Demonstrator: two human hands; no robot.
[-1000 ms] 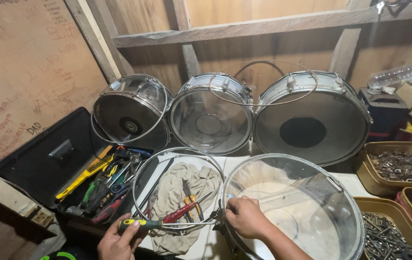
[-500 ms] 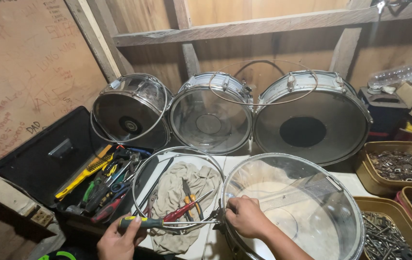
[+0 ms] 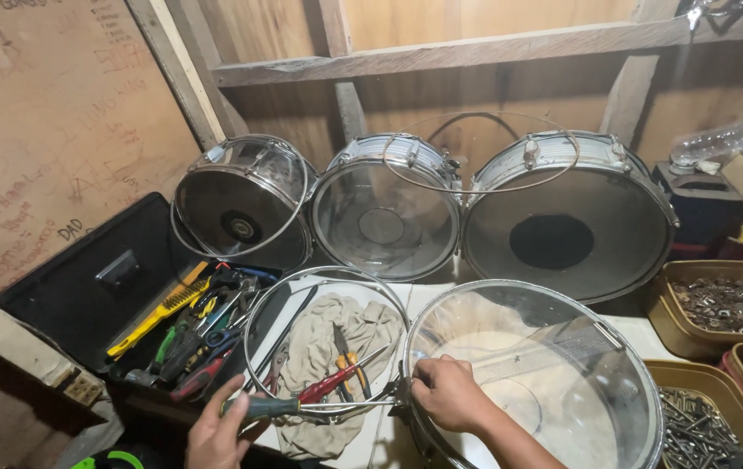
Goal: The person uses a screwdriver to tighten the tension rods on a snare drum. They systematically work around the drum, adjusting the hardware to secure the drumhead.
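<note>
Hands at a drum's rim
Left hand (image 3: pixel 219 434) grips a screwdriver (image 3: pixel 271 406); right hand (image 3: pixel 447 393) clasps the drum (image 3: pixel 563 347) edge.

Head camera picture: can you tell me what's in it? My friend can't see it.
A person's left hand holds a green-handled screwdriver against a shiny snare drum, with the right hand on its rim. Three more drums lean on a wooden wall, beside an open black toolbox of tools.
</note>
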